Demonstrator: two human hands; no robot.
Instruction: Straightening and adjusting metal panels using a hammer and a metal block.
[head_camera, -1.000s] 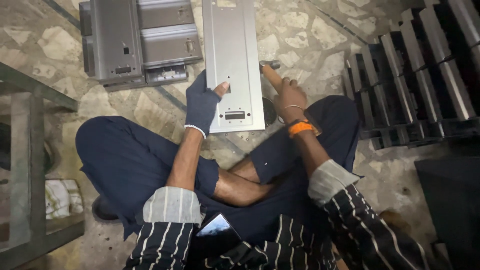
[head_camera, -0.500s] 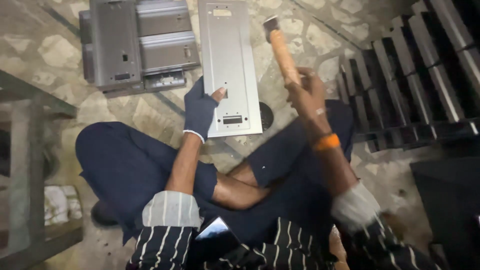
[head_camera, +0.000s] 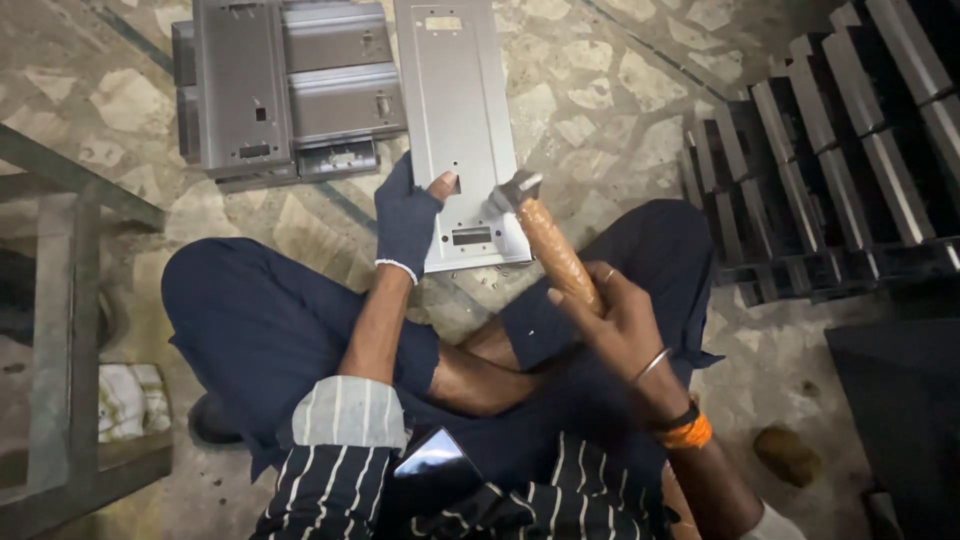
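A: The grey metal plate (head_camera: 455, 130) lies flat on the stone floor (head_camera: 620, 100), just ahead of the crossed legs, long axis running from 6 to 12 o'clock, the slotted end nearest the person.

B: And the hammer (head_camera: 545, 240) is down now! Half a second ago it was raised high at 1 o'clock; now its head sits at the plate's near right corner, looks like touching or just off it.

A: So a blow is landing or just landed there. The wooden handle slants from 11 down to 5 o'clock, with the right hand (head_camera: 615, 320) clenched around its lower end.

B: The left hand (head_camera: 408, 215), in a dark glove, presses on the plate's near left edge, pinning it, thumb on top.

A: Further out: stacked grey housings (head_camera: 270, 90) at 10 o'clock, dark racks (head_camera: 850, 160) at 2 o'clock.
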